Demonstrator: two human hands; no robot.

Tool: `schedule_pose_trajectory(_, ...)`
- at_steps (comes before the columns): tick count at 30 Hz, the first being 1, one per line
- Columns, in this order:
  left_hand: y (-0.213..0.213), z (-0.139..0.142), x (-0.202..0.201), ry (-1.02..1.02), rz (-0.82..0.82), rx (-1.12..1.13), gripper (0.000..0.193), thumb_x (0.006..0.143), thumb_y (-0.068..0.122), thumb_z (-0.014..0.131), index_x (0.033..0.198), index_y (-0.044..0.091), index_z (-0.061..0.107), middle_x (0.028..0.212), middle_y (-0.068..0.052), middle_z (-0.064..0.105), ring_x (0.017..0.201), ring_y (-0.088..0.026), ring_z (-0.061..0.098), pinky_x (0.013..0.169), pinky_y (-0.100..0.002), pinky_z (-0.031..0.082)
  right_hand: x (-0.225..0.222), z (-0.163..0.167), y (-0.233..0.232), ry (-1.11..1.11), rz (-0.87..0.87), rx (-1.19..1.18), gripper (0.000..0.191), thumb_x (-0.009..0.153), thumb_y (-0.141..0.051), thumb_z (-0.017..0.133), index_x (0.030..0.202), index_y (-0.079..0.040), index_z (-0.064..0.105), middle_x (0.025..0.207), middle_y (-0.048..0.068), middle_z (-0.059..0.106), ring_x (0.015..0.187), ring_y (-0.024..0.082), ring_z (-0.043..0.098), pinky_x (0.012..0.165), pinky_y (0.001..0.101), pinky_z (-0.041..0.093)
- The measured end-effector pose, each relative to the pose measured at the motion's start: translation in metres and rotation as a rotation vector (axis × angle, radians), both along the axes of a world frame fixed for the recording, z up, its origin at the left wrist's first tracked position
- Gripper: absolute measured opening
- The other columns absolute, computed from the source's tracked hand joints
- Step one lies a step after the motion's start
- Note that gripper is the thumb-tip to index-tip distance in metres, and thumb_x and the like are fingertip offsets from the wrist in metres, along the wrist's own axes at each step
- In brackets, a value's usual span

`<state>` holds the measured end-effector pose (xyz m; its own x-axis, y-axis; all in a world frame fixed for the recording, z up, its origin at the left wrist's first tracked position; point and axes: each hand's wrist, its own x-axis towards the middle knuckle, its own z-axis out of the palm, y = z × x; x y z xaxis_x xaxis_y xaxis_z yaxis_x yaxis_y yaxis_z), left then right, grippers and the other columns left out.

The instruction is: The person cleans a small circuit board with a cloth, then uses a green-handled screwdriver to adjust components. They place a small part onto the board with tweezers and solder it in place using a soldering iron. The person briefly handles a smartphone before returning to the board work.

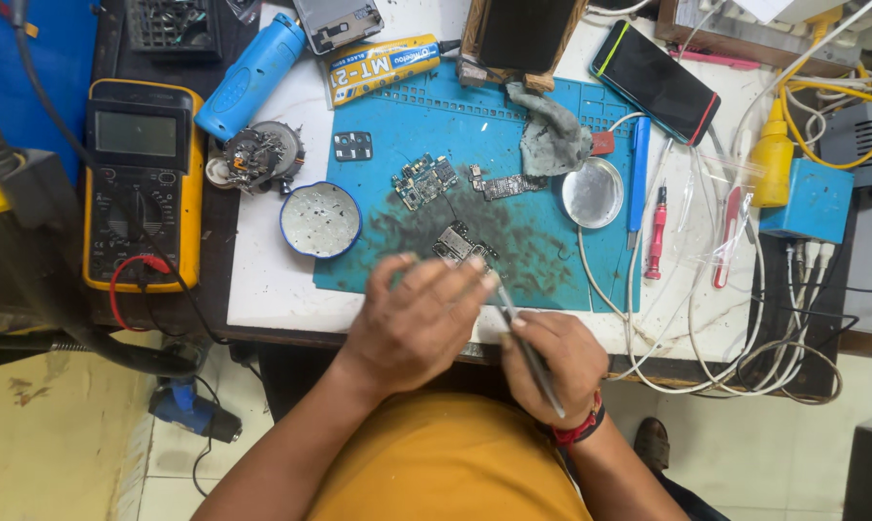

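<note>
My left hand rests at the near edge of the blue work mat, its fingertips touching a small circuit board. My right hand grips metal tweezers whose tips point up toward that board, close to my left fingertips. Two more circuit boards lie farther up the mat: one in the middle, another to its right.
A yellow multimeter lies at the left, with a blue tool and a round blue dish nearby. A grey cloth, a metal lid, a phone, a yellow bottle and white cables crowd the right.
</note>
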<state>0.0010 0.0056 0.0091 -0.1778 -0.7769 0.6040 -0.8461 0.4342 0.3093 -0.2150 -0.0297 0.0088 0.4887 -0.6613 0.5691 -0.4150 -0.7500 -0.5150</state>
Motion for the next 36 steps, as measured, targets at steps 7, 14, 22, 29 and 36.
schedule_pose_trajectory(7, 0.033, 0.010, 0.002, 0.053, -0.064, 0.075, 0.033, 0.090, 0.015, 0.070, 0.121, 0.005, 0.074, 0.122, -0.004, 0.071, 0.103, -0.020, 0.064, 0.090, -0.038, 0.044, 0.024, 0.048, -0.012, 0.101, 0.321, 0.070, 0.029, 0.079, -0.003, 0.082, 0.102, -0.007, 0.066, 0.099, 0.010, 0.073, 0.086, 0.029, 0.071, 0.075, 0.0366, 0.057)
schedule_pose_trajectory(14, 0.070, 0.023, 0.025, 0.625, 0.277, 0.056, 0.026, 0.090, 0.005, 0.077, 0.115, 0.006, 0.070, 0.103, -0.006, 0.075, 0.088, -0.020, 0.070, 0.085, -0.035, 0.051, 0.085, 0.069, -0.064, 0.060, 0.385, 0.018, 0.034, 0.087, 0.000, 0.077, 0.120, -0.006, 0.067, 0.107, 0.011, 0.073, 0.093, 0.028, 0.071, 0.082, 0.0368, 0.057)
schedule_pose_trajectory(22, 0.115, 0.027, 0.025, 0.909, 0.185, -0.136, 0.020, 0.103, 0.020, 0.067, 0.119, 0.010, 0.059, 0.107, -0.011, 0.078, 0.089, -0.019, 0.075, 0.079, -0.032, 0.054, 0.302, 0.047, -0.149, 0.017, 0.328, -0.247, 0.074, 0.092, -0.026, 0.079, 0.149, -0.001, 0.040, 0.113, 0.016, 0.068, 0.094, 0.035, 0.068, 0.080, 0.0436, 0.053)
schedule_pose_trajectory(29, 0.146, -0.005, 0.026, 0.909, 0.277, -0.400, 0.018, 0.108, 0.030, 0.057, 0.121, 0.018, 0.055, 0.101, -0.007, 0.076, 0.076, -0.015, 0.072, 0.073, -0.032, 0.051, 0.338, 0.039, -0.173, 0.069, 0.247, -0.343, 0.029, 0.098, -0.014, 0.071, 0.126, -0.010, 0.061, 0.092, 0.010, 0.074, 0.087, 0.029, 0.074, 0.076, 0.0422, 0.055)
schedule_pose_trajectory(36, 0.123, -0.021, 0.036, 1.164, 0.316, -0.263, 0.025, 0.107, 0.018, 0.057, 0.130, 0.012, 0.048, 0.112, -0.017, 0.072, 0.095, -0.022, 0.073, 0.078, -0.032, 0.061, 0.103, 0.034, -0.090, -0.473, -0.045, 0.293, 0.016, 0.110, 0.000, 0.072, 0.109, -0.004, 0.056, 0.091, 0.005, 0.059, 0.078, 0.015, 0.060, 0.067, 0.0267, 0.049)
